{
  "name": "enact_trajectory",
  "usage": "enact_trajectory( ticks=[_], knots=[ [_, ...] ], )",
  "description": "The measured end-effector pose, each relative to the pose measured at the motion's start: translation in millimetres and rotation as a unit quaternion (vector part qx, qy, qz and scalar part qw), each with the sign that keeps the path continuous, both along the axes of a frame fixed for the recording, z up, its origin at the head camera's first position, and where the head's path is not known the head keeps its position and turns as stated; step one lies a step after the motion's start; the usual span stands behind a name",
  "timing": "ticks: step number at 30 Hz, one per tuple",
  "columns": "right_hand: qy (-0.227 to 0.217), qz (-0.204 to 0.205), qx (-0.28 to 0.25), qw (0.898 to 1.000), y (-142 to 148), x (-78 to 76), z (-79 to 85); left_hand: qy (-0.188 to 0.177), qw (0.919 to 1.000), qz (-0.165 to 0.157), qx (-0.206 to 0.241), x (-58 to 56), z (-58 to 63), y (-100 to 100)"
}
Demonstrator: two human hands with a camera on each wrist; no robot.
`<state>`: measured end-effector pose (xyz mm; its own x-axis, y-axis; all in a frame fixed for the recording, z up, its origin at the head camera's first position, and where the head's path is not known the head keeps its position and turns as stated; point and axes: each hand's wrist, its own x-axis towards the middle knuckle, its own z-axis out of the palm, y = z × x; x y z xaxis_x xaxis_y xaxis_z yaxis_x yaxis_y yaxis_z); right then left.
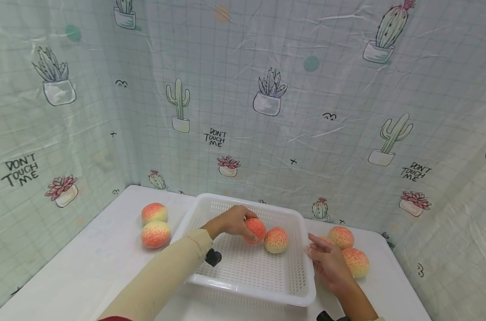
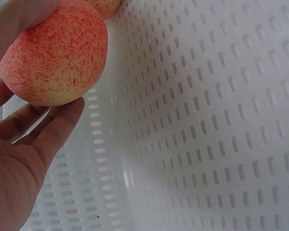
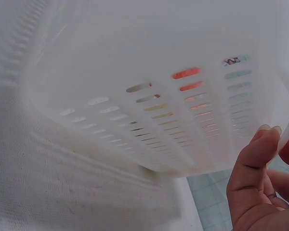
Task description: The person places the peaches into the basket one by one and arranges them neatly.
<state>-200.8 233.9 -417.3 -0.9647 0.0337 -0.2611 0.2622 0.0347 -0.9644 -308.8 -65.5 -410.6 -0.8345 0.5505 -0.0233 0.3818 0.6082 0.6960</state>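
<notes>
My left hand (image 1: 234, 220) grips a red-yellow peach (image 1: 257, 228) inside a white perforated plastic basket (image 1: 251, 289). In the left wrist view, thumb and fingers curl round that peach (image 2: 58, 57) near the basket's slotted wall. Beside it in the basket sits a second peach (image 1: 276, 240). At the basket's right side, my right hand (image 1: 332, 264) pinches the rim between thumb and fingers. The right wrist view has this hand (image 3: 255, 187) at the basket's outer wall (image 3: 135, 43), with red and yellow showing through the slots.
Two peaches (image 1: 155, 234) lie on the white table (image 1: 86, 267) left of the basket. To the right, behind my right hand, are more peaches (image 1: 356, 262), one partly hidden. A cactus-print sheet (image 1: 243, 111) hangs round the table's back and sides.
</notes>
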Motion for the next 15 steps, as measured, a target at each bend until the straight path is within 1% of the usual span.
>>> enact_trajectory(
  ticks=[5,15],
  knots=[
    [-0.003,0.000,0.001,1.000,0.3,-0.6,0.1,-0.010,0.9999,0.004,-0.004,1.1,0.7,0.5],
    [0.000,0.003,-0.003,1.000,0.8,0.0,0.3,-0.007,0.9997,0.002,-0.021,-1.1,-2.3,1.4]
  ],
)
